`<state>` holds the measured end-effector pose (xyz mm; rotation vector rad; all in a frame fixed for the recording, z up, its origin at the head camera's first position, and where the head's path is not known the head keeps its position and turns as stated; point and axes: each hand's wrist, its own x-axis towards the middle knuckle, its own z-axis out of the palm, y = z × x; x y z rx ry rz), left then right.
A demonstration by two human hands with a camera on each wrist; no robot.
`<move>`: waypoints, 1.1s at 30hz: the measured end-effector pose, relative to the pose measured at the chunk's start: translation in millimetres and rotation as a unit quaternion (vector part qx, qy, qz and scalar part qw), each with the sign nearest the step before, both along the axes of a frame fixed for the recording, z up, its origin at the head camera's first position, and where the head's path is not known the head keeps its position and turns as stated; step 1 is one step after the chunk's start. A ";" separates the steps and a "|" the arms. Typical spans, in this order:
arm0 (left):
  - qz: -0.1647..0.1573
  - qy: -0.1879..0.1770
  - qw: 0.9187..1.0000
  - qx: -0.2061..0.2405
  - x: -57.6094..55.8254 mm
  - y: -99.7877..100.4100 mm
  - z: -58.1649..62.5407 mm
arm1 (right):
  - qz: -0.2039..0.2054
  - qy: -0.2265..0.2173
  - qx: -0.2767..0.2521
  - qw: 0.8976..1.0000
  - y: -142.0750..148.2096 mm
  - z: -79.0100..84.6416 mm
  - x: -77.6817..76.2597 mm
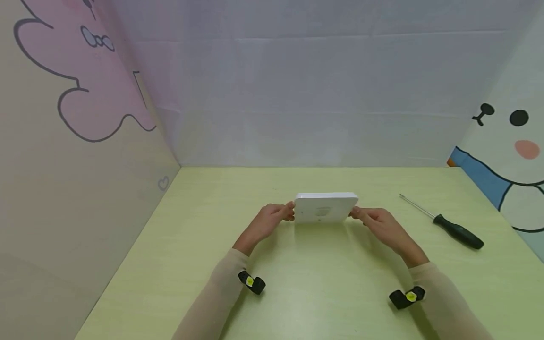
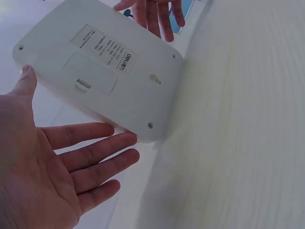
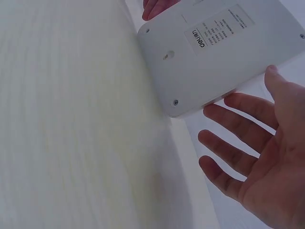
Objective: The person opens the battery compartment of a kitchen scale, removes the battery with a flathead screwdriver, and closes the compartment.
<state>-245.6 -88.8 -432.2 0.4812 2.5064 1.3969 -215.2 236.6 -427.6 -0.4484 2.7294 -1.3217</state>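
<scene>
A flat white deli-branded device (image 1: 325, 210) stands upright between both hands, its back turned toward the wearer. On that back are a printed label (image 2: 105, 47), a battery cover (image 2: 90, 74), a keyhole slot (image 3: 168, 55) and small corner screws (image 2: 150, 126). My left hand (image 1: 272, 219) holds its left side, thumb at the edge and fingertips by the lower corner. The right hand (image 1: 380, 226) grips the opposite side with thumb and forefingers, the other fingers spread. The device's lower edge is close to the tabletop, and its front face is hidden.
A screwdriver (image 1: 459, 232) with a dark green handle lies on the pale yellow table (image 1: 318, 293) to the right, its tip pointing away. White cloth (image 1: 297, 94) stands behind the table, with cartoon-printed panels (image 1: 106, 94) at the sides.
</scene>
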 end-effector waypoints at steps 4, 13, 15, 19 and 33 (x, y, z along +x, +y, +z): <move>0.013 0.001 1.000 0.012 0.8 2.6 -0.2 | -0.018 0.004 -0.002 1.000 -1.4 -3.6 -0.8; 0.038 0.024 0.999 -0.002 2.2 10.8 -5.3 | -0.051 0.033 0.010 0.998 -5.2 -6.8 0.7; 0.041 0.036 0.998 -0.010 3.5 12.6 -6.0 | -0.058 0.040 0.012 0.997 -6.7 -7.4 0.6; 0.057 0.052 0.997 -0.021 6.3 15.9 -8.1 | -0.067 0.047 0.011 0.997 -9.1 -8.2 1.0; 0.097 0.114 0.987 -0.062 12.1 24.4 -9.1 | -0.083 0.059 0.004 0.995 -9.7 -7.9 2.4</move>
